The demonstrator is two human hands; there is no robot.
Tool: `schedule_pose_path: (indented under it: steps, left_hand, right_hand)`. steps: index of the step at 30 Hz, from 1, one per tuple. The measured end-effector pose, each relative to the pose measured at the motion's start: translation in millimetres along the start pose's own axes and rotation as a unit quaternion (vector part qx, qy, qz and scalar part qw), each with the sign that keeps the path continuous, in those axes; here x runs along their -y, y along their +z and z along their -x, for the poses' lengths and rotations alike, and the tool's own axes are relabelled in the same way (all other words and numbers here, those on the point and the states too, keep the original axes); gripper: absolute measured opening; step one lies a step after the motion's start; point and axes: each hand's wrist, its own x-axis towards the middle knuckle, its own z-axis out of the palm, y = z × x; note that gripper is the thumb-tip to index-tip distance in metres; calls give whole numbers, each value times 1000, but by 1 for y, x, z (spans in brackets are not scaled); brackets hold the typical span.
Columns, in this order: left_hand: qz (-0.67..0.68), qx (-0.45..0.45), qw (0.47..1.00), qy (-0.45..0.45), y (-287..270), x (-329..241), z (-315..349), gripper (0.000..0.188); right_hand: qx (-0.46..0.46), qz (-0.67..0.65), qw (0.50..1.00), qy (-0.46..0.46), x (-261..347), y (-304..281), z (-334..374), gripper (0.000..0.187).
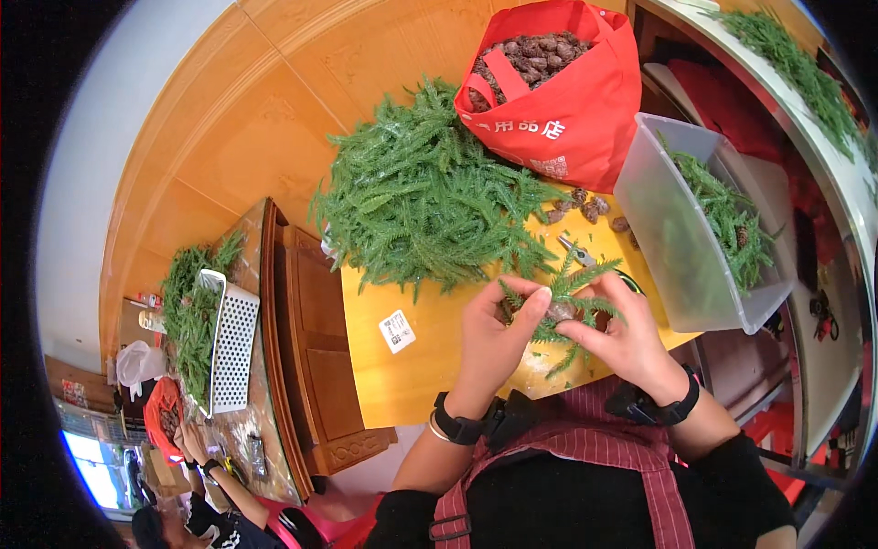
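Above the front of the yellow table [384, 384], both my hands hold a green artificial pine sprig [585, 284] with a brownish pine cone [560, 311] at its centre. My left hand [501, 328] pinches it from the left, the thumb beside the cone. From the right, my right hand [629, 334] grips it, the thumb close under the cone; its other fingers are partly hidden by the needles. A metal-tipped hand tool [576, 252] lies just beyond the sprig, partly covered. Several loose pine cones [585, 207] rest behind it.
A big heap of green sprigs [425, 197] fills the back left. Behind stands a red bag [567, 119] full of pine cones; to the right, a translucent bin [686, 265] holds sprigs. A white label [397, 331] lies on the table. Another person's hand [190, 444] works far left.
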Motion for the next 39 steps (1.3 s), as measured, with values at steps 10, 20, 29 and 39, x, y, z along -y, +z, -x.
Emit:
schedule_pose_path:
  steps: [10, 20, 29, 39]
  left_hand:
    - [133, -24, 989, -57, 0, 13, -1, 6]
    - [302, 6, 943, -142, -6, 29, 0, 6]
    - [91, 45, 994, -28, -1, -1, 1, 24]
    - [71, -33, 997, 23, -24, -5, 7, 29]
  right_hand:
    - [26, -91, 994, 51, -4, -6, 0, 24]
    - [23, -202, 974, 98, -13, -3, -1, 18]
    - [35, -137, 982, 125, -11, -14, 4, 20]
    - [-295, -24, 953, 65, 36, -117, 35, 29]
